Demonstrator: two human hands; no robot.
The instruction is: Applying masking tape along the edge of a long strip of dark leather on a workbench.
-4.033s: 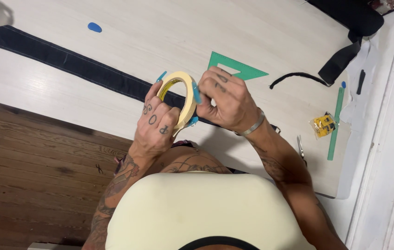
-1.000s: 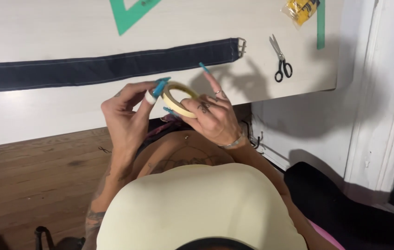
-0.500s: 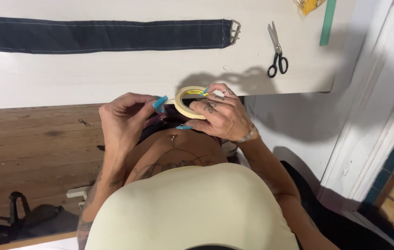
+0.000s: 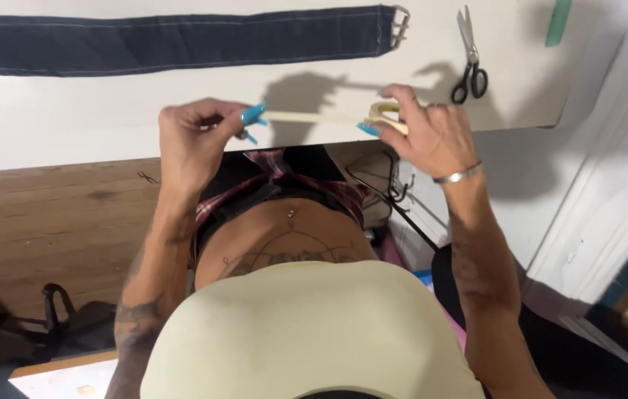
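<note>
Tape strip (image 4: 314, 117) now drawn out from tape roll (image 4: 386, 116): left hand (image 4: 196, 144) fingers pinching free end, right hand (image 4: 432, 137) fingers gripping roll; hands moved apart above counter (image 4: 107, 118).

Roll of cream tape (image 4: 385, 117) held edge-on, lying nearly flat, above the white table's near edge. Pulled strip (image 4: 314, 117) runs taut and level from it toward 9 o'clock, free end pinched.
</note>
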